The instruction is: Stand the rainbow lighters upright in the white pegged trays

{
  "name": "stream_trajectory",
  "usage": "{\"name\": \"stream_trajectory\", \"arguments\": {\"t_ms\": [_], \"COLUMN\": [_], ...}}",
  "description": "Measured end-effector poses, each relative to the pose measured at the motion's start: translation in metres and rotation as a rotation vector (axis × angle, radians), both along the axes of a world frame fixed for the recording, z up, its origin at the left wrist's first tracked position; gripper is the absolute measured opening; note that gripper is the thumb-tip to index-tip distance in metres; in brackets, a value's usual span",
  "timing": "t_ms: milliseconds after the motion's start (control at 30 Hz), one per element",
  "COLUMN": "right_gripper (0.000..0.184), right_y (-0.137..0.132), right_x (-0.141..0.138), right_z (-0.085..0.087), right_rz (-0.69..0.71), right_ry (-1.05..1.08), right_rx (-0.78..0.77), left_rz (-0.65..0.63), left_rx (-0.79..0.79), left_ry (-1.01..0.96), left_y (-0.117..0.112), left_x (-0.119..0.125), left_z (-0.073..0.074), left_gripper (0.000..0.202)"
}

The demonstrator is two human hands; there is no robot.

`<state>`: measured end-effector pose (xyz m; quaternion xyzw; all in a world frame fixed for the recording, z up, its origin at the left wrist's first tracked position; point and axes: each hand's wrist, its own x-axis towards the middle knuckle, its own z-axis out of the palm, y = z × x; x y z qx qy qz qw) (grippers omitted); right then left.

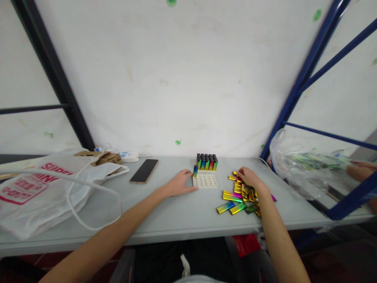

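A white holed tray [205, 181] lies on the table with rows of empty holes at its front. Several lighters [207, 162] with black tops and rainbow metallic bodies stand in tight rows at its back. A single blue-and-yellow lighter [195, 171] stands upright at the left side. My left hand [180, 183] holds the tray's left side, thumb at the front corner and fingers by that single lighter. My right hand [249, 177] reaches into a pile of loose metallic lighters [232, 196], fingers closed on one at the far edge; the fingertips are partly hidden.
A phone [144, 171] lies left of my left hand. Farther left are a white plastic bag [44, 192], a white cable [97, 228] and cardboard [108, 158]. At right stand a blue metal frame [290, 102] and a clear plastic bag [297, 169]; another person's hand [361, 171] shows beyond.
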<state>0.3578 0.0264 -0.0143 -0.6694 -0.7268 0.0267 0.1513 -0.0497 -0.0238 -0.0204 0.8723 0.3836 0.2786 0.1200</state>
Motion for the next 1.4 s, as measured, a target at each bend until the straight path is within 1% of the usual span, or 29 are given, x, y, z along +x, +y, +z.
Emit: {"name": "stream_trajectory", "arguments": {"t_ms": [67, 100, 200, 267, 367, 433, 500, 533, 600, 733, 833, 933, 1067, 1133, 1233, 1300, 1400], "right_gripper": [0.026, 0.027, 0.029, 0.032, 0.04, 0.051, 0.064, 0.068, 0.07, 0.058, 0.055, 0.053, 0.049, 0.05, 0.054, 0.058, 0.06], "right_y": [-0.001, -0.001, -0.004, -0.007, -0.011, -0.013, -0.015, -0.017, -0.022, -0.037, -0.05, -0.061, -0.072, -0.074, -0.073, -0.07, -0.066], "right_x": [-0.001, -0.002, -0.006, -0.01, -0.018, -0.024, -0.032, -0.037, -0.046, -0.071, -0.093, -0.113, -0.135, -0.144, -0.155, -0.159, -0.161], "right_z": [0.002, 0.003, 0.007, 0.012, 0.02, 0.026, 0.033, 0.037, 0.045, 0.062, 0.071, 0.076, 0.076, 0.074, 0.069, 0.064, 0.056], "right_rz": [0.012, 0.014, 0.019, 0.032, 0.046, 0.04, 0.059, 0.085, 0.153, 0.267, 0.365, 0.475, 0.577, 0.564, 0.463, 0.402, 0.352], "right_ry": [0.039, 0.035, -0.011, 0.003, 0.143, 0.28, 0.434, 0.514, 0.659, 0.834, 0.991, 1.127, 1.299, 1.387, 1.427, 1.379, 1.252], "right_rx": [-0.051, -0.05, 0.049, 0.116, 0.258, 0.362, 0.42, 0.421, 0.376, 0.234, 0.112, -0.035, -0.121, -0.155, -0.189, -0.172, -0.067], "left_rz": [-0.002, -0.004, -0.015, -0.017, -0.012, -0.009, -0.008, -0.01, -0.01, -0.004, -0.01, -0.013, -0.008, -0.01, -0.013, -0.011, -0.004], "left_rx": [0.003, 0.005, 0.012, 0.013, 0.009, 0.005, 0.003, 0.002, 0.002, 0.009, 0.021, 0.027, 0.032, 0.032, 0.033, 0.035, 0.033], "left_ry": [-0.001, -0.002, 0.0, 0.0, 0.002, 0.005, 0.011, 0.015, 0.023, 0.039, 0.044, 0.041, 0.044, 0.043, 0.05, 0.05, 0.041], "left_y": [0.0, 0.0, 0.0, 0.0, -0.001, -0.001, -0.001, -0.001, -0.001, -0.002, -0.003, -0.003, -0.003, -0.003, -0.004, -0.004, -0.003], "left_x": [0.0, 0.0, 0.0, -0.001, -0.001, -0.001, -0.001, -0.001, 0.0, 0.0, 0.0, -0.001, 0.0, 0.0, 0.0, 0.0, 0.0], "left_z": [0.0, 0.0, 0.0, 0.0, 0.0, 0.0, 0.001, 0.001, 0.001, 0.002, 0.003, 0.003, 0.001, 0.001, 0.002, 0.002, 0.002], "left_gripper": [0.058, 0.058, 0.057, 0.057, 0.059, 0.06, 0.06, 0.06, 0.06, 0.06, 0.06, 0.059, 0.06, 0.06, 0.059, 0.058, 0.057]}}
